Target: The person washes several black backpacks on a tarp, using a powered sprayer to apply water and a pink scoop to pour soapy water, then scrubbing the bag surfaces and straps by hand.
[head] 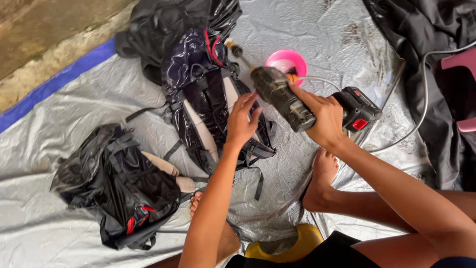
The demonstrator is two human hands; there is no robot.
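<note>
On the silver tarp (74, 94) at about nine o'clock lies a wet black backpack (116, 191) with red clips, well apart from the blue strip along the tarp's edge. Just right of it, toward eleven o'clock, a second dark glossy backpack (208, 94) lies face down with its pale padded straps up and red cords near the top. The left hand (241, 120) hovers over this bag, fingers loosely curled and holding nothing, its tips close to the nose of the tool. The right hand (322, 116) is wrapped around the grip of a black cordless power tool (297, 101), whose barrel points up toward ten o'clock; a red button marks its battery block at three o'clock. To my eye the tool is best kept braced by both hands and angled low over the fabric, clear of the straps. Behind it at twelve o'clock sits a pink bowl (287, 62), and a grey hose (421, 99) curves off right toward dark cloth.
</note>
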